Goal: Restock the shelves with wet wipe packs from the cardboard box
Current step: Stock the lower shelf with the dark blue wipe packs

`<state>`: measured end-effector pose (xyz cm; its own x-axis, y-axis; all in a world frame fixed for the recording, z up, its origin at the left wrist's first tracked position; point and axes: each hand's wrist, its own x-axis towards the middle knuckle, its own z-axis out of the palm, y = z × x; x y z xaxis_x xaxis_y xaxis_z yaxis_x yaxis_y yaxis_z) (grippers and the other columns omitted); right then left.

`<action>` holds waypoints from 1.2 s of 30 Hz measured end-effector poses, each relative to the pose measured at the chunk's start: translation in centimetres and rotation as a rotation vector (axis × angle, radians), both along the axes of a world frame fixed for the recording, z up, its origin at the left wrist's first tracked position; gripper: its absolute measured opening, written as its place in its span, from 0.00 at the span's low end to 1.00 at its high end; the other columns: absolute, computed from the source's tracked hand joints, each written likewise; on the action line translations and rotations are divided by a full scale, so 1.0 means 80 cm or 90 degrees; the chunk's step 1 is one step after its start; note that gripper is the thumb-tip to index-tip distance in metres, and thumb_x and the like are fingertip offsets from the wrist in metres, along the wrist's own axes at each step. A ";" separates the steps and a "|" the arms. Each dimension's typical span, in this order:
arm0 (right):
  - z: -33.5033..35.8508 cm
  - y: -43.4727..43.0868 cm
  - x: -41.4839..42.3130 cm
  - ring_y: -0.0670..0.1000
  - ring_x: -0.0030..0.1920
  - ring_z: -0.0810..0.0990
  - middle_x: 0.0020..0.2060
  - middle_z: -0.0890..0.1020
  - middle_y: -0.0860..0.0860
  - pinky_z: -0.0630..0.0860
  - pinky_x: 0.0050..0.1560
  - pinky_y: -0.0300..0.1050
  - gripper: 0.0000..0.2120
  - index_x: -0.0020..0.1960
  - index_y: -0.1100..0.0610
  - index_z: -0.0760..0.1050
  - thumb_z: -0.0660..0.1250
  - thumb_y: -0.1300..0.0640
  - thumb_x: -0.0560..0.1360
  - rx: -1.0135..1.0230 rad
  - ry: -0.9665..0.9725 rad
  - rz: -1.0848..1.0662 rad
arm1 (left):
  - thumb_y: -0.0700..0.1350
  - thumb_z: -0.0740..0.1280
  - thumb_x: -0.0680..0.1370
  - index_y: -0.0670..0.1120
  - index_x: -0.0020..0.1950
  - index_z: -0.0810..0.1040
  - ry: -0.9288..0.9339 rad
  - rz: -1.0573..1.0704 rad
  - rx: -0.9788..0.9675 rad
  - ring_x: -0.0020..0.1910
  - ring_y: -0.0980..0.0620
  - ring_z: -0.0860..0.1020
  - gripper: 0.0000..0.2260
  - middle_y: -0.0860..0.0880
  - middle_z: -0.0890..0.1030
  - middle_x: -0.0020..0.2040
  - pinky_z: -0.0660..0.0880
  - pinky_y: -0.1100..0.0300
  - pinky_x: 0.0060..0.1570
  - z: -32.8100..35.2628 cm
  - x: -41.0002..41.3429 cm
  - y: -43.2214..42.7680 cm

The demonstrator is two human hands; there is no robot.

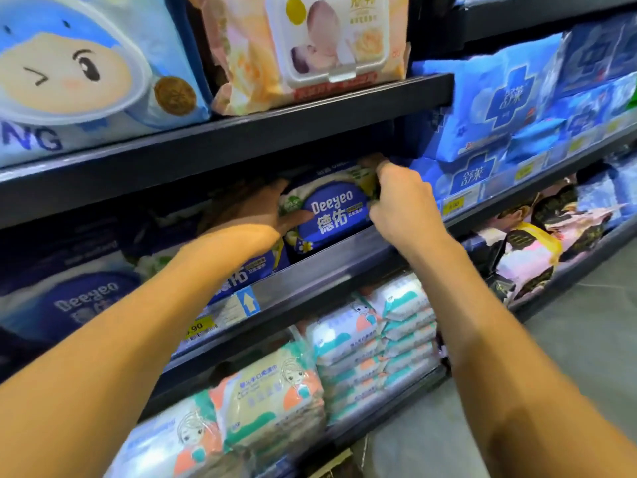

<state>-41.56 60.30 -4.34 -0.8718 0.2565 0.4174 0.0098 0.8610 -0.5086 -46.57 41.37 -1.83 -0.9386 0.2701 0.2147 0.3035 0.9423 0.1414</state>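
A blue and white Deeyeo wet wipe pack (332, 215) stands upright on the middle shelf (331, 270), at the right end of a row of the same packs. My left hand (248, 212) grips its left side, thumb on the front. My right hand (401, 198) pinches its upper right edge. More Deeyeo packs (82, 301) fill the shelf to the left. A corner of the cardboard box (332, 465) shows at the bottom of the frame.
The shelf above holds a blue cartoon pack (86, 63) and a peach baby wipe pack (310, 46). Below lie green and orange wipe packs (362, 346). Blue packs (499, 108) and pink-black packs (537, 246) fill the right-hand shelves. Grey floor (568, 339) lies at the right.
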 end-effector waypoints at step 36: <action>-0.217 -0.271 0.298 0.56 0.68 0.75 0.67 0.78 0.50 0.71 0.61 0.47 0.27 0.72 0.43 0.69 0.71 0.46 0.74 0.366 -0.574 0.520 | 0.70 0.63 0.74 0.58 0.73 0.66 -0.355 0.038 -0.086 0.69 0.54 0.69 0.31 0.57 0.70 0.70 0.67 0.56 0.63 -0.289 0.454 -0.368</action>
